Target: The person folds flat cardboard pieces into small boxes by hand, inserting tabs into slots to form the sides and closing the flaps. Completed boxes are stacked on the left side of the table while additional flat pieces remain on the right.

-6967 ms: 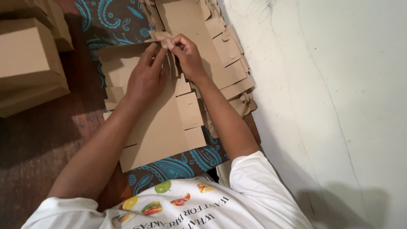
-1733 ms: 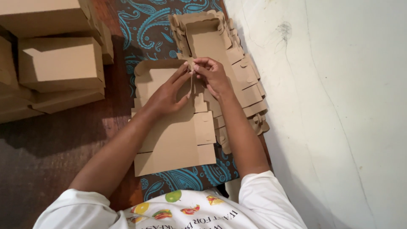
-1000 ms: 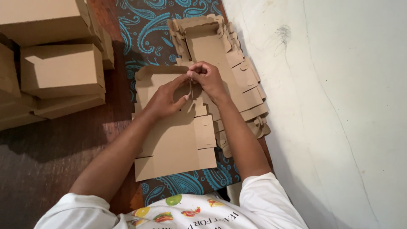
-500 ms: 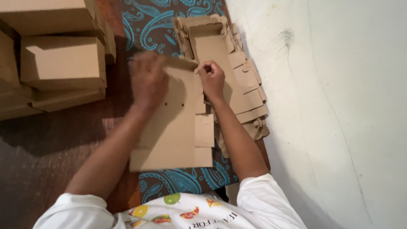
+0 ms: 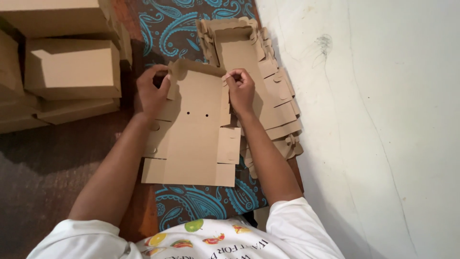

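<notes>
A flat brown die-cut cardboard box blank lies in front of me on a paisley cloth, its far flap partly raised. My left hand grips the blank's far left corner flap. My right hand pinches the far right corner flap. Both side flaps are lifted a little under my fingers. Two small holes show in the middle panel.
A fanned stack of more flat blanks lies to the right, against a white wall. Several folded brown boxes are stacked at the left. The blue paisley cloth covers a dark floor.
My hands were together at the blank's far middle a second ago. They have since spread apart to its two far corners, and the blank now lies flatter.
</notes>
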